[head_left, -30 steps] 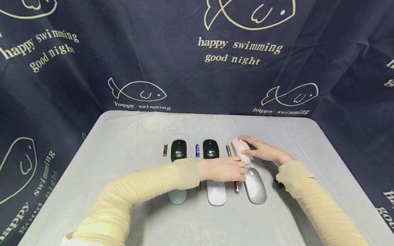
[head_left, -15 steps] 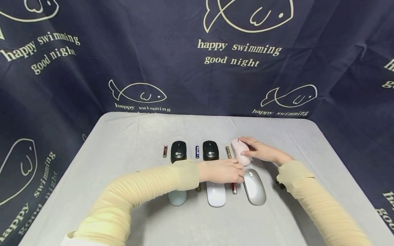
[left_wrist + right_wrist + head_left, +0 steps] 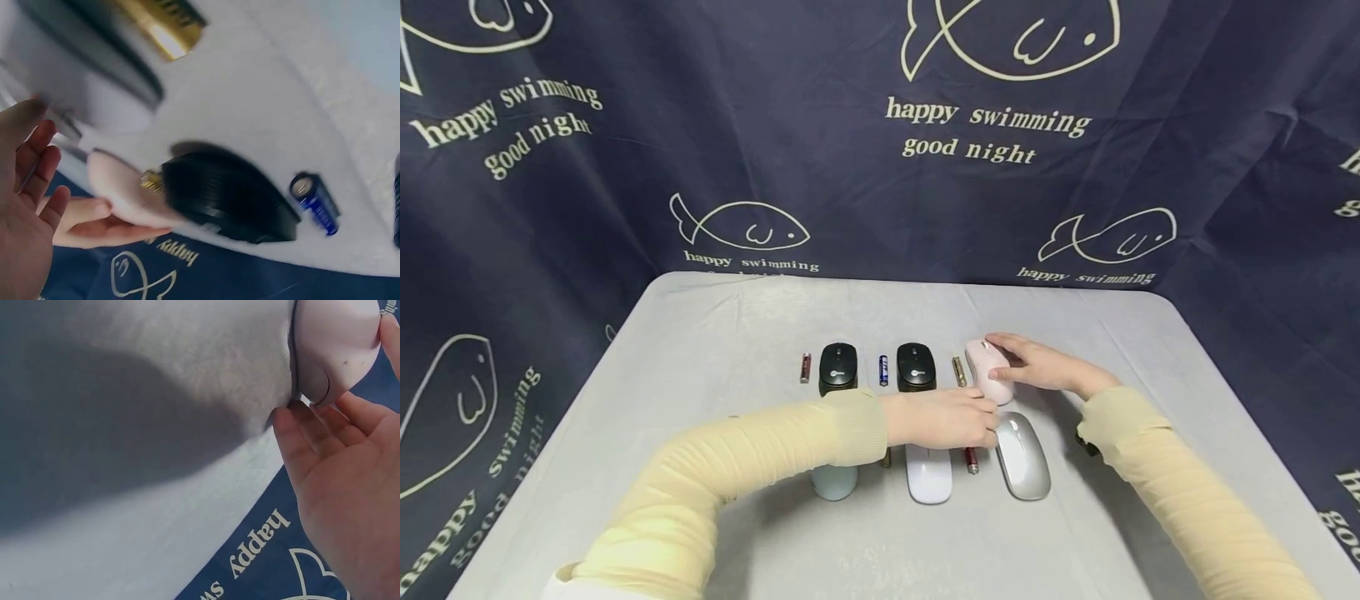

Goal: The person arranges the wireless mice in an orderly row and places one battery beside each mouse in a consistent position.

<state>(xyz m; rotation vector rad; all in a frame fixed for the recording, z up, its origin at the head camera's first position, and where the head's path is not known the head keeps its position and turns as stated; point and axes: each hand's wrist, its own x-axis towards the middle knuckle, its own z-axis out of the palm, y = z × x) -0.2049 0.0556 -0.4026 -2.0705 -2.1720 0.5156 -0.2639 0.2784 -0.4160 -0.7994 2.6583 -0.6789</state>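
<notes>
My right hand holds a pale pink computer mouse, thumb on the near side and fingers around its far end; the right wrist view shows the fingers at the edge of the pink mouse. My left hand reaches across the white mouse, its fingertips between the pink mouse and a silver mouse. A red battery lies just below that hand, its upper end partly hidden. In the left wrist view the left hand's fingers are loosely bent, with nothing visible in them.
Two black mice stand in the back row, with a red battery, a blue battery and a gold battery beside the mice. A light blue mouse is partly under the left sleeve. A small black object lies by the right sleeve.
The red battery beside the silver mouse has shifted slightly left and toward me. My left hand has moved very little; the right hand keeps its place on the pink mouse.
</notes>
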